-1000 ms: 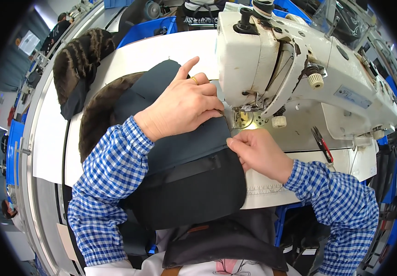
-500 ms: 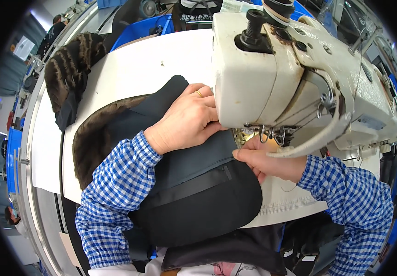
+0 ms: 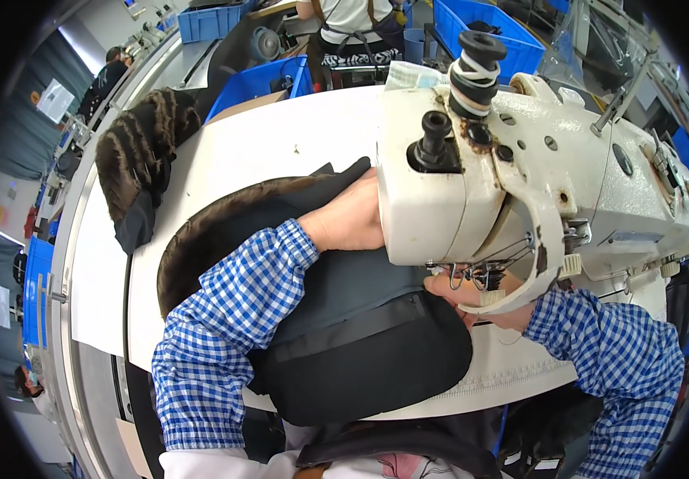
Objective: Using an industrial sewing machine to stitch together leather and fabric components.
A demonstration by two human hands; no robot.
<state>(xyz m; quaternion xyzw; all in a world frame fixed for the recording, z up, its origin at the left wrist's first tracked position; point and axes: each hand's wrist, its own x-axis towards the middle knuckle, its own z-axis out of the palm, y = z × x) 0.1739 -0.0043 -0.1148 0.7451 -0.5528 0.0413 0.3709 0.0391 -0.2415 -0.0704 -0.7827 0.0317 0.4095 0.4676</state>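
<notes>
Blue-white checked sleeves (image 3: pixel 253 279), black cloth (image 3: pixel 372 367), white sewing machine (image 3: pixel 424 211)

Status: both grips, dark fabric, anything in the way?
Left grip on dark fabric, fingers hidden. Right grip at fabric's right edge, partly covered. Sewing machine blocks view of both.

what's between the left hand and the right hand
In the head view, dark fabric lies between left hand and right hand, partly hidden by the sewing machine.

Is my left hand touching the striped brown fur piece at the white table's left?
No, your left hand is on dark grey fabric near the white sewing machine, and the striped brown fur piece lies apart.
</notes>
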